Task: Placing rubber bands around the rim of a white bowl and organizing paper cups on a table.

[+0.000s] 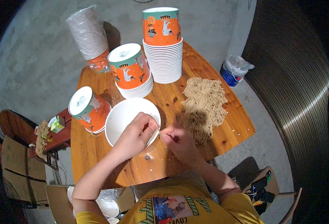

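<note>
In front of me a white paper bucket lies tilted, its open mouth toward me. My left hand reaches across the mouth, thumb and fingers pinched at its right rim. Just beside it, my right hand is closed in a pinch too. Between the fingertips shows a small bit of what looks like tan cord; most of it is hidden. A heap of tan cords lies to the right, past my right hand.
Nested orange-and-green buckets form a tall stack and a shorter stack behind. More orange buckets stand at the left; a wrapped stack leans at the far left. A blue pail stands beyond the table's right edge, near a ribbed shutter.
</note>
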The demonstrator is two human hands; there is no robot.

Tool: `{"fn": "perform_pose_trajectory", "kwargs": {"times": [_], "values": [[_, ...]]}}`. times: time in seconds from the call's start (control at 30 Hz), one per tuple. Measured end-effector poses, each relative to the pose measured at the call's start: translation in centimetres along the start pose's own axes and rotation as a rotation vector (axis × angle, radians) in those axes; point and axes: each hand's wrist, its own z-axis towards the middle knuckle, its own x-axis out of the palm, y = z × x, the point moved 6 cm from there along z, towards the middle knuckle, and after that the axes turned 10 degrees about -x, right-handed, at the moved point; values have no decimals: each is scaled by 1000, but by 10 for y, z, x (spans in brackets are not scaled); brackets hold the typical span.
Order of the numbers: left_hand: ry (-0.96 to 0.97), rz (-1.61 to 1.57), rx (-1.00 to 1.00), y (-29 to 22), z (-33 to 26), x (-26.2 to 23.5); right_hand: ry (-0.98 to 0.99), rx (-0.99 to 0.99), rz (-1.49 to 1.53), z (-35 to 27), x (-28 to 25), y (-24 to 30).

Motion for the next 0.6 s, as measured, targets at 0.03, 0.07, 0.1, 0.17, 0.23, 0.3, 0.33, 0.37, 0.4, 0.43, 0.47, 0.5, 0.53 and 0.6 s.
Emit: {"fn": "perform_pose_trajectory", "kwargs": {"times": [0.03,0.07,0.1,0.17,0.23,0.3,0.33,0.37,0.4,0.43,0.47,0.5,0.53,0.6], "values": [[13,-26,-23,1,0,1,-3,-18,33,-1,1,0],[26,-53,-46,2,1,1,-7,-37,66,-1,1,1],[26,-53,-47,2,1,1,-7,-36,67,-2,1,0],[30,-75,-68,3,2,1,6,-40,25,-3,1,1],[32,-86,-80,5,3,2,9,-26,21,-4,1,3],[34,-96,-91,6,3,2,12,-12,16,-6,1,2],[41,-100,-103,6,3,3,8,-44,5,-8,1,1],[49,-104,-115,6,3,3,5,-76,-6,-8,0,0],[49,-104,-115,6,3,4,4,-76,-6,-9,0,0],[51,-108,-121,6,3,4,14,-79,3,-9,0,-1],[53,-111,-127,6,4,4,23,-82,11,-10,1,-1],[53,-111,-128,7,4,4,23,-82,12,-9,1,0],[52,-114,-129,8,4,4,18,-63,12,-9,0,1],[52,-117,-130,9,5,5,12,-44,13,-10,1,0]]}}
